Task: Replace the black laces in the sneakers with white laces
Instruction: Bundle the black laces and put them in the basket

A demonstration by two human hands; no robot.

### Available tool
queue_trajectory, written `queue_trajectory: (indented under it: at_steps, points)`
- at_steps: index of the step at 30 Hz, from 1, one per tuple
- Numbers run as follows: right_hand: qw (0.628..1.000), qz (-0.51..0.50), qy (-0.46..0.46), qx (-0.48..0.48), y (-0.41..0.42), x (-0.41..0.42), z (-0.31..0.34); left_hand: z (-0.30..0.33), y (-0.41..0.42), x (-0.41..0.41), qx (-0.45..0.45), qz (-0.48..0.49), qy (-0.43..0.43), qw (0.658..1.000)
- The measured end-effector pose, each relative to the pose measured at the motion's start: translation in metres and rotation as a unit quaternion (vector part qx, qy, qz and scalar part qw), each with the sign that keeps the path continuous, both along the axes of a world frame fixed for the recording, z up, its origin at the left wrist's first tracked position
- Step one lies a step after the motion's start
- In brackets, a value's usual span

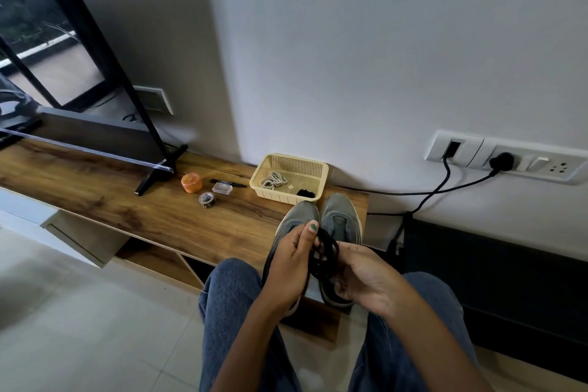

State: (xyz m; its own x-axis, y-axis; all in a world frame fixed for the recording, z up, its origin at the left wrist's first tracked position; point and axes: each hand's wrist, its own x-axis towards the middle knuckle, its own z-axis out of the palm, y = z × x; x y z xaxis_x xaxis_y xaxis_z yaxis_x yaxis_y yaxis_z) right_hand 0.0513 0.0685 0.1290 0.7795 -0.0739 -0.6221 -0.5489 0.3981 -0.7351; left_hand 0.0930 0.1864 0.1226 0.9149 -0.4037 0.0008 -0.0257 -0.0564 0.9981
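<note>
Black lace (324, 256), coiled, is pinched between left hand (291, 264) and right hand (369, 277) over the sneakers (340, 219); basket (315, 165) is judged straight ahead, slightly left, about equally near both.

Dim, soft daylight comes from the window (47, 51) at upper left. The TV (95, 124) throws a broad grey shadow on the wall (381, 41) behind it, and the wall grows brighter toward the right. The floor (79, 312) shows pale, diffuse sheen. Wide-angle distortion bends the TV's edges and the socket strip (509, 157). The hands look slightly soft; the tabletop (111, 197) grain stays fairly sharp.
</note>
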Motion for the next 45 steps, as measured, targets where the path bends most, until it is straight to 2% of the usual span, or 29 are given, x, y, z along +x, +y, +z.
queue_trajectory:
  at_steps: [4,7,10,15,17,19,21,23,27,29,32,38,42,45]
  points:
    - [0.997,-0.032,-0.068,-0.004,-0.003,-0.001,0.002,0.001,0.000,0.000,-0.019,0.018,0.015,1.000]
    - [0.989,-0.014,-0.122,-0.077,-0.005,-0.003,0.006,0.002,0.001,0.001,-0.022,0.014,0.036,0.999]
    - [0.978,-0.011,-0.148,-0.148,-0.008,-0.004,0.007,0.007,0.001,0.001,-0.077,0.012,0.112,0.991]
    - [0.961,-0.004,-0.177,-0.212,-0.009,-0.002,0.000,0.012,-0.002,0.000,-0.162,0.019,0.209,0.964]
    - [0.919,0.005,-0.234,-0.318,-0.008,-0.003,-0.004,0.010,-0.002,0.000,-0.168,0.022,0.228,0.959]
    - [0.838,0.022,-0.321,-0.441,-0.007,-0.003,-0.007,0.009,0.000,0.000,-0.160,0.014,0.237,0.958]
    - [0.769,0.046,-0.389,-0.505,-0.008,-0.003,-0.009,0.008,0.001,0.000,-0.143,0.011,0.240,0.960]
    - [0.742,0.059,-0.416,-0.523,-0.007,0.000,-0.008,0.009,0.002,-0.001,-0.122,0.003,0.230,0.966]
    - [0.713,0.037,-0.442,-0.543,-0.004,0.003,-0.002,0.010,0.000,-0.003,-0.096,-0.010,0.218,0.971]
    - [0.718,0.034,-0.434,-0.543,-0.004,0.001,0.001,0.009,0.000,-0.003,-0.086,-0.010,0.211,0.974]
    - [0.748,0.050,-0.412,-0.518,-0.005,-0.003,0.007,0.006,0.001,-0.001,-0.055,0.010,0.200,0.978]
    - [0.815,0.063,-0.398,-0.417,-0.007,-0.009,0.024,-0.003,0.003,0.000,0.021,0.039,0.079,0.996]
    - [0.842,0.000,-0.392,-0.370,-0.008,-0.005,0.027,-0.001,0.002,0.000,0.024,0.013,0.034,0.999]
    - [0.864,-0.096,-0.367,-0.331,-0.010,0.002,0.023,-0.001,0.003,0.000,0.018,-0.004,0.037,0.999]
